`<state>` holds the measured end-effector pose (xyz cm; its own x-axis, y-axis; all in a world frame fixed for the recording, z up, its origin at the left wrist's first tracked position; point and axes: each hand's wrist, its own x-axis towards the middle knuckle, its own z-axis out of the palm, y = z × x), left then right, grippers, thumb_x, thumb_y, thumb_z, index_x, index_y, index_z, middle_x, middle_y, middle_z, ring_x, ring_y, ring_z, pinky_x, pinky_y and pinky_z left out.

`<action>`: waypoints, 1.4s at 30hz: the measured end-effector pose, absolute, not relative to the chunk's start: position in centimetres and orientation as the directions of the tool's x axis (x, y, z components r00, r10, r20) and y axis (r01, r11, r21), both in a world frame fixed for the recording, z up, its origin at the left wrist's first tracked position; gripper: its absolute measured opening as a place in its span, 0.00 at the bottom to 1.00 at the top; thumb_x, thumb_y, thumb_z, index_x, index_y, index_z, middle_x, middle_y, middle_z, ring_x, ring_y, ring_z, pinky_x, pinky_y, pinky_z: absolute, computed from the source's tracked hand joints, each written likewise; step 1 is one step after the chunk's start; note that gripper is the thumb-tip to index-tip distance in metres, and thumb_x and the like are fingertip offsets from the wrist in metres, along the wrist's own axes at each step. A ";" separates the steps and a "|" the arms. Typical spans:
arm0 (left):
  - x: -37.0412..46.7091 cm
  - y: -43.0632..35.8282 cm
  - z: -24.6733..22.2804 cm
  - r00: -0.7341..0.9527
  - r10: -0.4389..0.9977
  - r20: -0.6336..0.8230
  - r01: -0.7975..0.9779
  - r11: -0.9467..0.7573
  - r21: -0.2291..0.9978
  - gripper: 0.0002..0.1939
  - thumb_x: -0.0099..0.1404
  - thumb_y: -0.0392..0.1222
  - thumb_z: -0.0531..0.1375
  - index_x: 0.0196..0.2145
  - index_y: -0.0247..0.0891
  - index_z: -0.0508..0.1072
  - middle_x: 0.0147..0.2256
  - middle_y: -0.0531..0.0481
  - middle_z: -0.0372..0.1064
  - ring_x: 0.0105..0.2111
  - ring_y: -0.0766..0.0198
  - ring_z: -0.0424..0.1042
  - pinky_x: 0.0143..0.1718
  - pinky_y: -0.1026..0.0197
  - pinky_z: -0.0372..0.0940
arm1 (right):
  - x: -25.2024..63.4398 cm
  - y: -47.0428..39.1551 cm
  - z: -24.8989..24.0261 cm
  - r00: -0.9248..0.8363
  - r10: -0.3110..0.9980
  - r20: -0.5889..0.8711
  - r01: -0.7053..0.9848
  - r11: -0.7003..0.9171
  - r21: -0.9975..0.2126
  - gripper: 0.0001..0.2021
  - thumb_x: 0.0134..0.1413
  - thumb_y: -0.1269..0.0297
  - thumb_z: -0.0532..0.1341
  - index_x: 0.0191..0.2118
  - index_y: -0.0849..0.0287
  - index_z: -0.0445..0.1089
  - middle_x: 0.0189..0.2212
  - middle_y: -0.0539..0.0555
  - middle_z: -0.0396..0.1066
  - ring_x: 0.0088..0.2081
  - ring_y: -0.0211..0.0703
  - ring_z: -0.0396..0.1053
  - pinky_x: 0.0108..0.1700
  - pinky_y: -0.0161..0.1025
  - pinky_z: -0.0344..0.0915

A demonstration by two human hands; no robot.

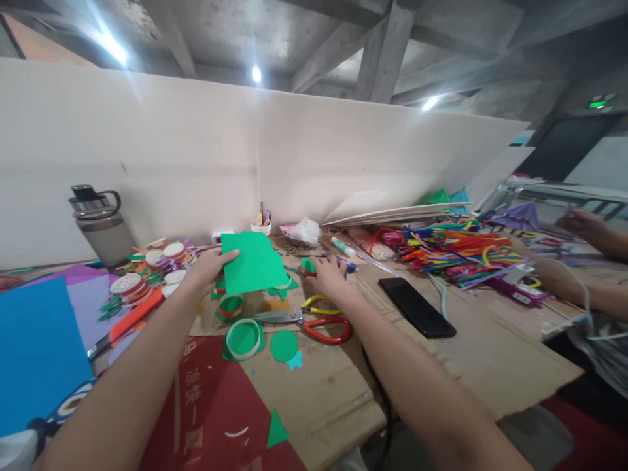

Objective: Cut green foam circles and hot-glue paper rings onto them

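My left hand (216,265) pinches the left edge of a green paper sheet (252,263), held tilted just above the table. My right hand (330,278) reaches palm down beside a small green-filled ring with an orange rim (308,265); its fingers are apart, and what lies under them is hidden. Below the sheet are another orange-rimmed ring (230,306), a larger pale ring on green paper (244,339) and a green paper disc (284,345). Red-handled scissors (326,329) lie beside a yellow-handled tool (318,305), nearer me than my right hand.
A phone (417,307) lies right of my right forearm. A bottle (101,226), decorated round pieces (130,288) and an orange-handled cutter (135,315) are at left. Colourful pipe cleaners (456,248) pile up at right, near another person's arms (564,278). A white board (314,157) stands behind.
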<state>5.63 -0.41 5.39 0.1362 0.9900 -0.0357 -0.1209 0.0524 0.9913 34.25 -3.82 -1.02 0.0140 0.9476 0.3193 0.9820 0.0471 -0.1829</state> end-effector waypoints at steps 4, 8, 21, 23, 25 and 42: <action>5.4 -0.2 5.4 0.083 0.996 -0.013 -0.205 0.029 0.978 0.13 0.48 0.38 0.68 0.33 0.31 0.76 0.31 0.41 0.77 0.28 0.57 0.76 0.29 0.58 0.72 | 34.3 -3.5 -0.9 0.026 0.948 0.319 0.983 0.033 -0.179 0.16 0.52 0.64 0.61 0.48 0.58 0.69 0.49 0.63 0.69 0.53 0.61 0.57 0.54 0.56 0.44; 5.3 0.0 5.1 0.078 0.997 0.002 -0.189 0.013 0.982 0.13 0.48 0.39 0.69 0.32 0.32 0.76 0.31 0.41 0.77 0.28 0.58 0.76 0.27 0.59 0.72 | 34.5 -3.5 -0.3 0.086 0.934 0.348 0.966 0.008 -0.259 0.15 0.56 0.62 0.58 0.49 0.59 0.69 0.47 0.65 0.70 0.53 0.62 0.57 0.53 0.56 0.45; 6.4 -1.7 5.2 0.283 0.957 -0.061 0.052 0.049 0.997 0.21 0.39 0.45 0.73 0.33 0.34 0.78 0.33 0.41 0.77 0.31 0.51 0.76 0.29 0.55 0.71 | 34.1 -4.3 2.1 0.099 0.968 0.233 0.428 0.170 -0.888 0.18 0.60 0.56 0.43 0.32 0.59 0.66 0.30 0.58 0.75 0.31 0.43 0.72 0.34 0.39 0.67; 7.2 -2.1 5.1 0.368 0.928 -0.052 0.121 0.007 0.993 0.19 0.42 0.47 0.71 0.33 0.36 0.79 0.29 0.44 0.77 0.31 0.52 0.75 0.30 0.57 0.69 | 33.6 -4.8 2.2 0.052 0.972 0.231 0.302 0.205 -0.931 0.17 0.59 0.53 0.45 0.32 0.57 0.64 0.31 0.57 0.75 0.31 0.43 0.73 0.34 0.39 0.69; 8.1 -2.4 4.9 0.366 0.930 -0.035 0.271 -0.070 0.960 0.14 0.44 0.48 0.70 0.27 0.38 0.78 0.23 0.48 0.73 0.27 0.55 0.73 0.26 0.60 0.66 | 33.1 -5.3 2.4 0.015 0.972 0.235 0.204 0.227 -0.952 0.16 0.58 0.52 0.47 0.32 0.56 0.64 0.31 0.56 0.75 0.30 0.42 0.73 0.36 0.39 0.70; 12.3 -5.7 7.2 0.384 0.904 0.190 0.116 -0.251 0.961 0.14 0.54 0.47 0.63 0.37 0.38 0.77 0.34 0.47 0.75 0.32 0.61 0.70 0.33 0.61 0.60 | 30.3 -9.6 4.5 0.013 0.918 0.397 0.078 0.395 -0.915 0.15 0.55 0.51 0.59 0.40 0.58 0.70 0.32 0.52 0.74 0.32 0.42 0.74 0.38 0.41 0.71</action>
<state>12.33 -5.69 7.21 0.3840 0.9036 0.1897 0.1157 -0.2509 0.9611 30.29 -9.55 4.47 0.0134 0.9176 0.3973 0.0781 0.3951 -0.9153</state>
